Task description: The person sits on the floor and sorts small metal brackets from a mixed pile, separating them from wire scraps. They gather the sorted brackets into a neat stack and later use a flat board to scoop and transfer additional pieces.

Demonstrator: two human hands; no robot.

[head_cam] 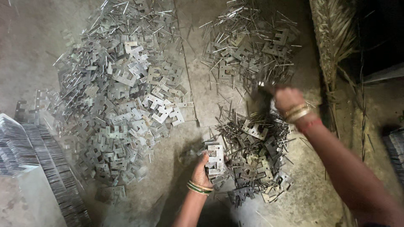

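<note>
the left hand [202, 170] is closed around a small stack of plates [216, 159], flat grey metal pieces with square notches. the fingers wrap the stack from the left side, and the stack stands almost upright, just at the left edge of the near pile [252, 162]. green and gold bangles [198, 188] sit on this wrist.

the right hand [286, 100] is further away, above the top edge of the near pile. it is blurred, so i cannot tell if it is clenched or loose, and i cannot tell if it holds something. a dark blurred shape is just left of it. gold bangles [298, 112] and a red thread are on this wrist, and the forearm runs down to the lower right corner.

the near pile lies on the concrete floor [311, 197] between the two hands. it is a mix of notched plates and thin metal strips, all tangled together.

behind it, well apart, is a far pile [248, 46] of the same mix, with many thin strips pointing out.

to the left is a big pile [122, 92], much wider, mostly of notched plates, lying loose.

at the far left, neat rows of stacked plates [25, 145] stand on edge, packed close together. at the right edge, dry palm leaves [336, 38] lie along the floor.
</note>
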